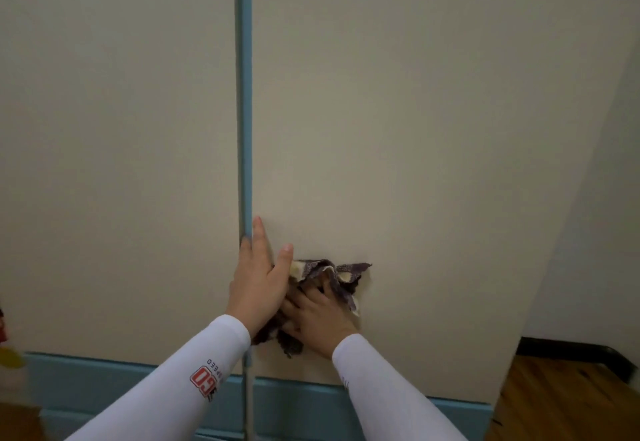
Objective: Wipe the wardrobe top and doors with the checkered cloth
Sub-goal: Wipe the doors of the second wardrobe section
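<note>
Two cream wardrobe doors fill the view, the left door (117, 163) and the right door (398, 129), split by a blue vertical strip (244, 94). My right hand (317, 316) presses the crumpled dark-and-cream checkered cloth (341, 276) flat against the lower part of the right door. My left hand (258, 278) grips the inner edge of the right door beside the strip, fingers wrapped behind it and thumb lying on the door face, touching the cloth. Both arms wear white sleeves. The wardrobe top is out of view.
A blue base panel (294, 402) runs under the doors. To the right are a white wall (595, 233), black skirting (571, 350) and wooden floor (561, 402). Blurred red and yellow objects (7, 350) sit at the left edge.
</note>
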The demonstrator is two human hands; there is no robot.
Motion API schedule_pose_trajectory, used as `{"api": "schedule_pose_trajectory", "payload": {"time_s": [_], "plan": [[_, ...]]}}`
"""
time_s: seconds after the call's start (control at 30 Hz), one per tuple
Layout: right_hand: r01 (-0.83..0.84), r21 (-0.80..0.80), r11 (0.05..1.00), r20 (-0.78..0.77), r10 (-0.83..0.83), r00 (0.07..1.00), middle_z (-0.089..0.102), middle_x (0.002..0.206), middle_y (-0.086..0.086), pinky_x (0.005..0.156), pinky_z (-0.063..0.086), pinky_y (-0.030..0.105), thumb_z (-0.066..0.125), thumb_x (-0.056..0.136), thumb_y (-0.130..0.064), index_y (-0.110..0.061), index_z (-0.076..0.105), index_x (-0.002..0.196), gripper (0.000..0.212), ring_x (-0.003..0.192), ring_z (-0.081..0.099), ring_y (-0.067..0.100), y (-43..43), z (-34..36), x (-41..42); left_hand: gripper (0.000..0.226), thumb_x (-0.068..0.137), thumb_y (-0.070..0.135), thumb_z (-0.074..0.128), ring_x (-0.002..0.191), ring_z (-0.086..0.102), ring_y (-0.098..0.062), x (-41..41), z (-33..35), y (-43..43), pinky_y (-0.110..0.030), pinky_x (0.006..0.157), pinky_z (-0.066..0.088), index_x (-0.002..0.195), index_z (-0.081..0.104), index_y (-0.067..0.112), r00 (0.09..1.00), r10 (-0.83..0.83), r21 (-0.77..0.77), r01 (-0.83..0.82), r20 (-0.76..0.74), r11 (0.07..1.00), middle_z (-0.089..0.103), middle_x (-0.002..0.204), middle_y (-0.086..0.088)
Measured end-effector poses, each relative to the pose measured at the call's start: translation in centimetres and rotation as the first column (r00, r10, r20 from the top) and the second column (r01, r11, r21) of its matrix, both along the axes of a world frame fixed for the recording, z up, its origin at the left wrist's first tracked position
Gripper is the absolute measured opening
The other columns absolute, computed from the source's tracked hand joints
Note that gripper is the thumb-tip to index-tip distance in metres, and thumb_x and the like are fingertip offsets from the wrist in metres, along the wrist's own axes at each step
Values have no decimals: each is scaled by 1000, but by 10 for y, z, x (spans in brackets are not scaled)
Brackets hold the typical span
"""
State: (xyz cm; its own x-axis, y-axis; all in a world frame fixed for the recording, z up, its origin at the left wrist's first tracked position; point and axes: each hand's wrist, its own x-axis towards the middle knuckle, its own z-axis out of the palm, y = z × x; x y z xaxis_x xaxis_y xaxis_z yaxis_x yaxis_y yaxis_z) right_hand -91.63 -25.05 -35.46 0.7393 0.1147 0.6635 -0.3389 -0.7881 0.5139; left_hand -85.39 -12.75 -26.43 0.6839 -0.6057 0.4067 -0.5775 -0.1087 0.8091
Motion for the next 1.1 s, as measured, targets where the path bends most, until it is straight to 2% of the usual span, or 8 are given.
{"api": "schedule_pose_trajectory", "payload": {"time_s": [0.07, 0.13, 0.3, 0.5, 0.6, 0.73, 0.93, 1.1], "plan": [[3, -26, 1000, -5, -3, 1000, 1, 158, 4, 97, 21, 51, 39, 77, -45, -25, 7, 149, 82, 112, 40, 24, -16, -13, -23, 74, 87, 57, 31, 144, 7, -23, -9, 0, -7, -44, 116, 10, 147, -4, 33, 995, 57, 9, -57, -86, 998, 3, 157, -11], [1, -18, 1000, -19, -1, 1000, -11, 158, 1, 95, 24, 51, 40, 77, -47, -28, 3, 149, 83, 110, 41, 24, -31, -21, -49, 69, 92, 51, 35, 144, 4, -27, -18, 1, -13, -47, 115, 8, 146, -6, 36, 988, 112, 45, -108, -105, 993, -2, 156, -13], [95, 42, 995, -52, -93, 994, -7, 158, -3, 94, 25, 51, 36, 76, -52, -32, 2, 149, 83, 107, 58, 24, -67, -37, -113, 69, 95, 39, 38, 143, 2, -33, -33, 0, -23, -44, 114, 6, 147, -6, 29, 977, 202, 44, -200, -74, 979, -7, 155, -19], [159, 168, 973, -37, -155, 987, -9, 158, -4, 89, 27, 51, 31, 82, -55, -32, -1, 149, 78, 116, 40, 25, -95, -35, -171, 59, 97, 26, 34, 137, 12, -40, -24, -7, -20, -41, 112, 10, 148, 4, 31, 972, 237, 50, -237, 5, 970, 11, 151, -21], [267, 272, 924, -54, -263, 963, -9, 158, -3, 92, 24, 54, 7, 94, -58, -33, -2, 149, 61, 125, 35, 28, -106, -35, -198, 56, 97, 21, 35, 131, 26, -40, -15, -12, -15, -41, 110, 17, 146, 14, 34, 971, 235, 2, -236, 49, 972, 25, 145, -19], [381, 374, 846, -52, -391, 919, -8, 158, -2, 98, 17, 60, 4, 92, -63, -32, -2, 149, 65, 145, -7, 24, -113, -36, -220, 52, 97, 20, 34, 128, 34, -33, -11, -12, -12, -36, 109, 20, 145, 21, 37, 975, 222, -47, -221, 16, 974, 33, 140, -15], [380, 408, 830, -37, -401, 915, -8, 158, 1, 95, 28, 65, 2, 94, -60, -30, -2, 150, 64, 145, -9, 24, -111, -37, -219, 53, 97, 21, 32, 130, 32, -32, -14, -12, -13, -36, 110, 19, 145, 18, 38, 975, 222, -59, -222, -2, 973, 31, 142, -13], [412, 469, 781, -44, -445, 894, -9, 158, 2, 77, 40, 72, 2, 94, -59, -27, -2, 150, 65, 145, -9, 25, -112, -47, -222, 56, 96, 20, 34, 133, 27, -35, -17, -16, -17, -39, 112, 16, 146, 13, 35, 969, 245, -36, -244, 35, 969, 26, 145, -15]]}}
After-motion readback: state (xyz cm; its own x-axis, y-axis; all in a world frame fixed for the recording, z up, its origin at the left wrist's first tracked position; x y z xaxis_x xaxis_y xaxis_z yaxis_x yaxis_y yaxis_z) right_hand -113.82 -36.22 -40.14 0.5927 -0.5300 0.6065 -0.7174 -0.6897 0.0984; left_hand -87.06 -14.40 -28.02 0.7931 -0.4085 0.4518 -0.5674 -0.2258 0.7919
